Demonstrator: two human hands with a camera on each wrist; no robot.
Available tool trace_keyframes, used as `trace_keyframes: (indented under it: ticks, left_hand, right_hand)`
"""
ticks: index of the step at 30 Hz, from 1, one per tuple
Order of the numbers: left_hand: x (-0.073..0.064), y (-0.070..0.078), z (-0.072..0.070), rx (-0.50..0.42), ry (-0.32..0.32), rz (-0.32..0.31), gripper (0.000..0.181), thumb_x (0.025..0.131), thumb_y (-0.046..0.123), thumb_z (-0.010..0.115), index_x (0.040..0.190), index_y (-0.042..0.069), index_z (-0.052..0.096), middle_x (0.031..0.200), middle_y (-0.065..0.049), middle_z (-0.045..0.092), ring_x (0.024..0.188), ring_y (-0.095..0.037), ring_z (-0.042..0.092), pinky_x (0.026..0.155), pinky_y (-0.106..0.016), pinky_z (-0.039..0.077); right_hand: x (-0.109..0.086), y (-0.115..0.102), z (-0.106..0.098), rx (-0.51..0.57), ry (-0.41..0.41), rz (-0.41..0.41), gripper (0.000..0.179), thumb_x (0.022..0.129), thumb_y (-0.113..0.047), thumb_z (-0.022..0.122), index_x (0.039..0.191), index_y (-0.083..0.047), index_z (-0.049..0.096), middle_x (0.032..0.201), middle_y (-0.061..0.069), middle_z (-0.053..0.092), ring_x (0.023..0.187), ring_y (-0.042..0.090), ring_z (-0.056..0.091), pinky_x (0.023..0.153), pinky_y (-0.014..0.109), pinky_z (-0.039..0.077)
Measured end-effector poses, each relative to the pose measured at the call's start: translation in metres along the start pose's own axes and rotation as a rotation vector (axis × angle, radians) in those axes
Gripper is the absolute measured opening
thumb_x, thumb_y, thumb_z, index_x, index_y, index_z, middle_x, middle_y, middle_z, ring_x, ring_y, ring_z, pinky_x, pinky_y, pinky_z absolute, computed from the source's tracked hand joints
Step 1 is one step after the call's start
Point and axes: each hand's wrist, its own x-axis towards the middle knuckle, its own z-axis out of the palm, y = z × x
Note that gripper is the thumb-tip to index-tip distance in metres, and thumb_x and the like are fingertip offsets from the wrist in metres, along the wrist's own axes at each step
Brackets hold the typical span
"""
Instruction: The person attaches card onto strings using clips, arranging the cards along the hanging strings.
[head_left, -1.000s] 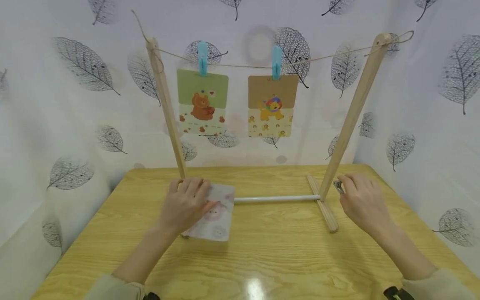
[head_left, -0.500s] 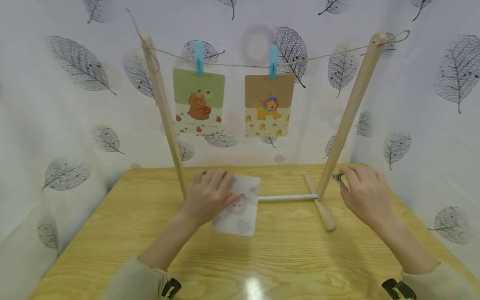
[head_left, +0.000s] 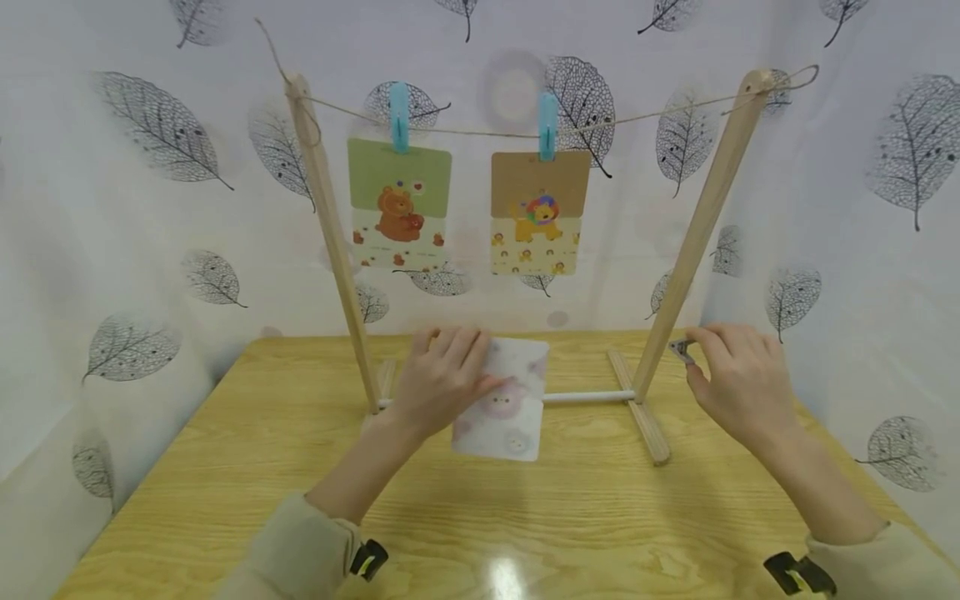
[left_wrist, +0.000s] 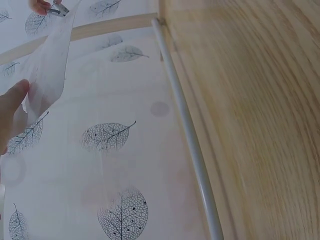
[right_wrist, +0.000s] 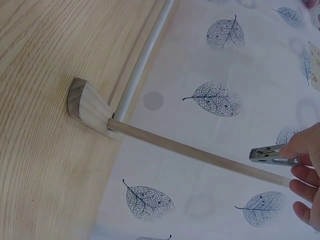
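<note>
In the head view my left hand (head_left: 438, 379) holds a whitish card (head_left: 517, 425) with faint pink drawings by its left edge, above the table and in front of the rack's low bar. The left wrist view catches this card (left_wrist: 50, 70) from the side, thumb against it. My right hand (head_left: 746, 375), near the right post, pinches a grey clothespin (head_left: 681, 351) between thumb and fingers. Seen closer in the right wrist view, the clothespin (right_wrist: 272, 155) points away from the fingertips. Behind, a green bear card (head_left: 397, 208) and a brown lion card (head_left: 536, 208) hang from the string.
A thin string (head_left: 465, 132) runs between a left post (head_left: 333, 233) and a right post (head_left: 701, 242). Two blue clothespins, left (head_left: 399, 117) and right (head_left: 548, 125), grip it. A white bar (head_left: 588, 397) and a wooden foot (head_left: 648, 429) lie low over the table (head_left: 600, 517).
My left hand has carried the whitish card to the right and slightly up. The right hand has risen a little and still pinches the grey clothespin. The hanging cards stay on the string.
</note>
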Motion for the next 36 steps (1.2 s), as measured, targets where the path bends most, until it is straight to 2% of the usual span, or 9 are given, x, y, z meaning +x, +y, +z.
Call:
trace_keyframes:
  ticks: [9, 16, 25, 36]
  left_hand:
    - [0.011, 0.003, 0.004, -0.027, 0.053, 0.016, 0.055, 0.085, 0.054, 0.050, 0.100, 0.002, 0.063, 0.093, -0.008, 0.060, 0.079, -0.022, 0.055, 0.072, -0.035, 0.038]
    - [0.025, 0.007, 0.005, -0.017, 0.091, 0.017, 0.053, 0.081, 0.053, 0.056, 0.100, 0.004, 0.064, 0.093, -0.006, 0.060, 0.081, -0.021, 0.054, 0.073, -0.035, 0.037]
    - [0.048, 0.013, 0.008, -0.018, 0.093, -0.027, 0.050, 0.083, 0.053, 0.057, 0.102, 0.007, 0.064, 0.095, -0.004, 0.061, 0.085, -0.020, 0.053, 0.081, -0.037, 0.037]
    - [0.076, 0.016, 0.014, 0.058, 0.163, -0.082, 0.052, 0.080, 0.055, 0.059, 0.101, 0.008, 0.066, 0.098, -0.004, 0.062, 0.086, -0.019, 0.054, 0.082, -0.038, 0.036]
  right_hand:
    - [0.001, 0.002, -0.001, 0.007, 0.010, -0.014, 0.039, 0.058, 0.001, 0.069, 0.096, 0.004, 0.061, 0.087, 0.020, 0.059, 0.080, 0.042, 0.052, 0.065, 0.055, 0.036]
    - [0.005, 0.004, -0.001, 0.036, 0.028, -0.035, 0.038, 0.057, 0.002, 0.068, 0.094, 0.006, 0.061, 0.085, 0.021, 0.059, 0.077, 0.042, 0.053, 0.063, 0.054, 0.037]
    - [0.011, 0.010, -0.005, 0.106, 0.014, -0.072, 0.041, 0.056, 0.009, 0.069, 0.095, 0.012, 0.060, 0.085, 0.025, 0.058, 0.078, 0.043, 0.052, 0.068, 0.053, 0.041]
    - [0.027, 0.017, -0.012, 0.093, 0.032, -0.043, 0.040, 0.056, 0.009, 0.069, 0.095, 0.011, 0.060, 0.088, 0.024, 0.058, 0.082, 0.042, 0.052, 0.071, 0.052, 0.041]
